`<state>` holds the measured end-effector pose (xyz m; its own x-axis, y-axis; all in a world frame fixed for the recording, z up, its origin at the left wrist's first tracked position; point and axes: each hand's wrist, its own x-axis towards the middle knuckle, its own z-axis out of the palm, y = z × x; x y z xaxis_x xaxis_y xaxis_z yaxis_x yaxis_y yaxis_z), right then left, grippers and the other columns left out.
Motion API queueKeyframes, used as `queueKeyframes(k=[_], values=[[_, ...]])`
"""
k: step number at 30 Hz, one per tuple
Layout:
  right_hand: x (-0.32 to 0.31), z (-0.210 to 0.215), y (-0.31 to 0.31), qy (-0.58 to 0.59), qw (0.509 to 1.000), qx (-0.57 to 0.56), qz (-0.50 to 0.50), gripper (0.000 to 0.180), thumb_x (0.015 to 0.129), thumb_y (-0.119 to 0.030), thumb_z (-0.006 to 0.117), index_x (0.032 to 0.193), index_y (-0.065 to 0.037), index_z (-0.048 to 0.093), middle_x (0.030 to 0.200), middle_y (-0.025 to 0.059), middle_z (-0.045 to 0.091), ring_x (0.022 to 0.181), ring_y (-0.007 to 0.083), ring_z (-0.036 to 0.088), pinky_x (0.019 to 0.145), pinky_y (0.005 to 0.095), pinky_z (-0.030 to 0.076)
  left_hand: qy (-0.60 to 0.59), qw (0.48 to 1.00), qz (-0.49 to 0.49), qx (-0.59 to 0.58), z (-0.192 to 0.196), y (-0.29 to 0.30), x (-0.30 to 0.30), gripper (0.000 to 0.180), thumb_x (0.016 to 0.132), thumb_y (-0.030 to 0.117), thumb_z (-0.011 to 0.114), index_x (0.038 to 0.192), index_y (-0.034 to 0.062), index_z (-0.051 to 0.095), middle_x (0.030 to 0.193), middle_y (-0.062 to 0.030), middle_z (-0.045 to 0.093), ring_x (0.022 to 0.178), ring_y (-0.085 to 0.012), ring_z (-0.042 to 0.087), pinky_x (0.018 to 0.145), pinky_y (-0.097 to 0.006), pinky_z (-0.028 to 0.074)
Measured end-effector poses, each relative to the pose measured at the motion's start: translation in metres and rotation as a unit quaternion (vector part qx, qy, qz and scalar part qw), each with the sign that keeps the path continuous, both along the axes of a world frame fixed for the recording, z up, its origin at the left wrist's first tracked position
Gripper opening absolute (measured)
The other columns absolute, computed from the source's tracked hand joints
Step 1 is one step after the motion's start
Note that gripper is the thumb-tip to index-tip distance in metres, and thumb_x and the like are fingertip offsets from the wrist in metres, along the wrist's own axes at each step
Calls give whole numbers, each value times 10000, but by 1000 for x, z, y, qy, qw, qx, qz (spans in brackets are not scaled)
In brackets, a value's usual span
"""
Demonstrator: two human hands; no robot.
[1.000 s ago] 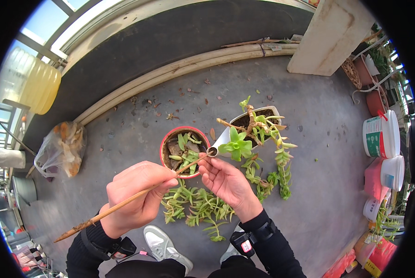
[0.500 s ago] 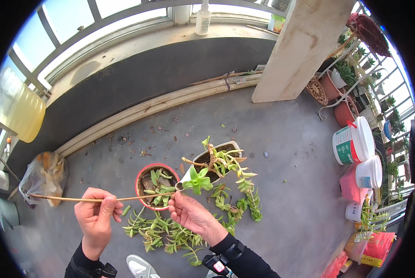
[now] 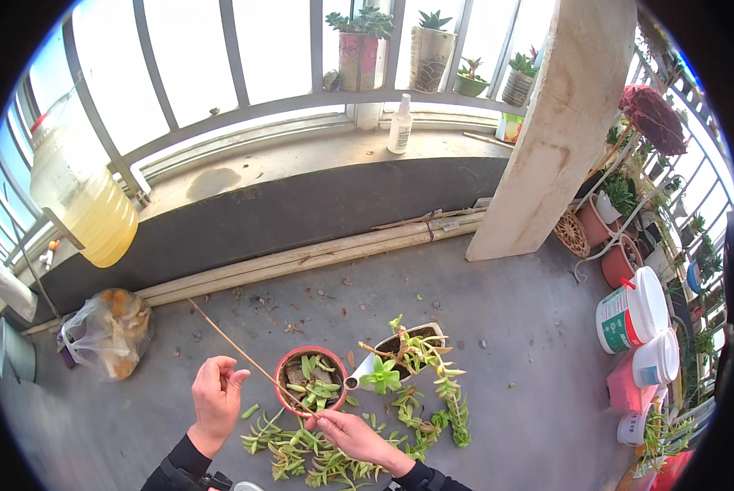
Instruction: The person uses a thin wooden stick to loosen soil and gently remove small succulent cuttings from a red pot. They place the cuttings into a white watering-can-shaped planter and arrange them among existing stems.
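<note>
A long thin brown stick [image 3: 234,343] slants across the left side of a round red-rimmed pot [image 3: 311,350]. My right hand [image 3: 352,434] pinches its near end beside the pot's front edge. My left hand [image 3: 216,399] is raised left of the pot, apart from the stick, thumb spread from the fingers and nothing in it. Thick green leaves [image 3: 322,388] lie in the red-rimmed pot. Right behind it a white pot [image 3: 363,371] of soil holds a woody-stemmed succulent [image 3: 381,376]. Cut succulent stems [image 3: 297,452] are strewn on the floor in front.
A tied plastic bag [image 3: 121,335] and a greenish bucket [image 3: 16,353] stand at the left, below a big yellowish jug [image 3: 97,209]. Long poles [image 3: 301,259] lie along the wall. A pale board [image 3: 522,147] leans at the back right. White buckets [image 3: 635,311] line the right side.
My left hand has let go of the stick, whose far end has swung away from me and to the right. My right hand still holds the other end. The view has tilted up.
</note>
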<state>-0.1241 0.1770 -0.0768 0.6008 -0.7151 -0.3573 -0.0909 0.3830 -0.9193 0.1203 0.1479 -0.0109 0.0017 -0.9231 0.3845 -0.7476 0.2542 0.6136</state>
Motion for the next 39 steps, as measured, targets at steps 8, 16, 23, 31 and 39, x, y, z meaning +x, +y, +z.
queueKeyframes(k=[8,16,23,31,39], values=[[-17,17,0,131,982,-86,106,279,1064,-277,464,1192,-99,636,991,99,700,892,259,663,830,369,505,-328,918,-220,-45,-19,7,10,198,718,75,662,913,107,678,830,-31,542,835,-226,536,705,-323,497],[-52,11,16,201,935,-292,29,387,924,-41,584,1288,-164,628,1100,115,716,968,302,696,808,397,550,-228,959,-35,161,-57,-3,61,158,925,195,647,879,44,654,774,-163,677,802,-368,652,718,-476,518],[-70,5,26,364,893,-251,82,342,838,-103,712,1171,-181,693,934,90,735,940,306,693,792,385,557,-180,938,8,297,-113,-8,47,201,942,207,626,965,12,588,778,-247,675,799,-458,664,699,-543,526],[-85,-9,38,287,918,-270,-27,324,862,-49,686,1178,-119,685,1124,93,702,1094,279,635,1085,487,360,-149,942,22,299,-159,-2,53,169,896,152,650,909,-9,601,820,-258,660,828,-471,638,719,-544,504],[-64,-27,25,263,935,-233,-39,215,868,-56,670,1080,-33,700,998,153,718,903,344,652,850,417,494,-198,932,79,294,-160,-2,52,157,876,120,671,935,0,588,843,-223,673,845,-433,659,724,-522,528]])
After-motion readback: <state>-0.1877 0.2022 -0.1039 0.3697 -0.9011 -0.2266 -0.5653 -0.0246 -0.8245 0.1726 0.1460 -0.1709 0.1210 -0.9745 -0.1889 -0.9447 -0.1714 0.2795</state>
